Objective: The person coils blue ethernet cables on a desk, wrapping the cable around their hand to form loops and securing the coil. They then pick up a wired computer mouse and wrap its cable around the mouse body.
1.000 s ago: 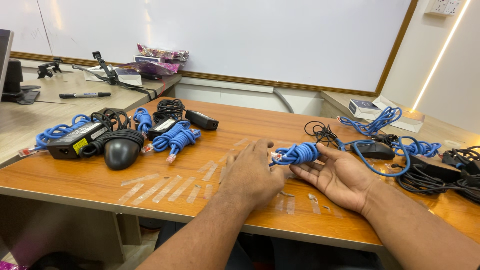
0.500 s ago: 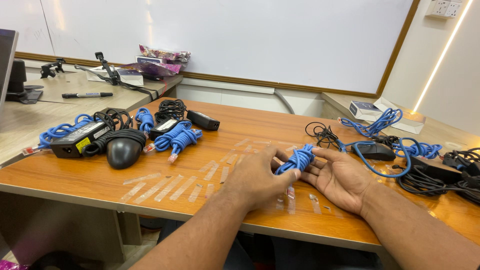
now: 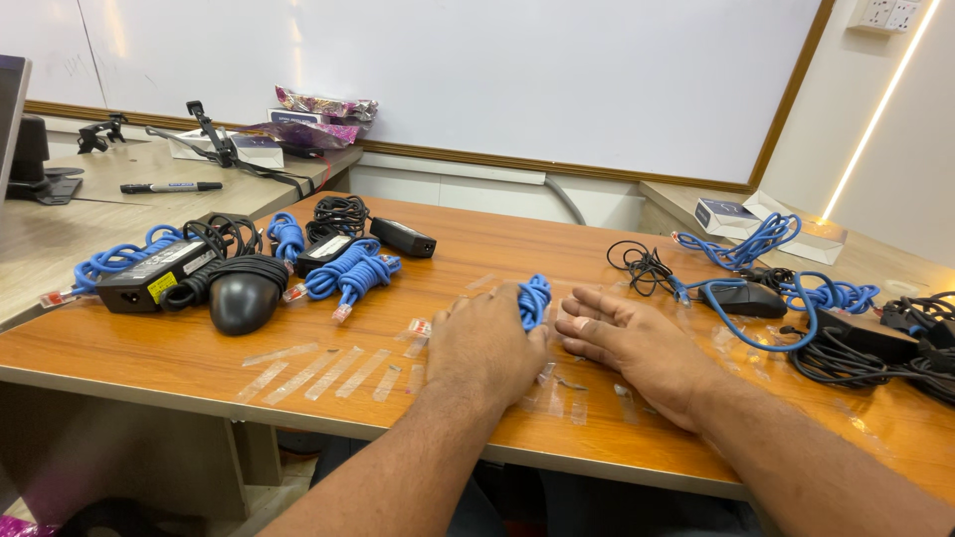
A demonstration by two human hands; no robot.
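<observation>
My left hand (image 3: 485,343) rests on the wooden table (image 3: 497,244) with its fingers closed around a small coiled blue cable bundle (image 3: 534,298), which stands up above the fingertips. My right hand (image 3: 637,348) lies just right of it, palm down and flat on the table. Its fingers are stretched out toward the bundle and hold nothing. Whether the fingertips touch the cable I cannot tell.
Clear tape strips (image 3: 298,373) lie near the front edge. At the left are a black mouse (image 3: 244,298), a power adapter (image 3: 149,278) and more blue cable bundles (image 3: 348,273). To the right lie tangled black and blue cables (image 3: 796,298) and a white box (image 3: 726,214).
My right hand has turned from palm-up under the bundle to palm-down on the table and let go. My left hand now grips the bundle alone, slightly further left.
</observation>
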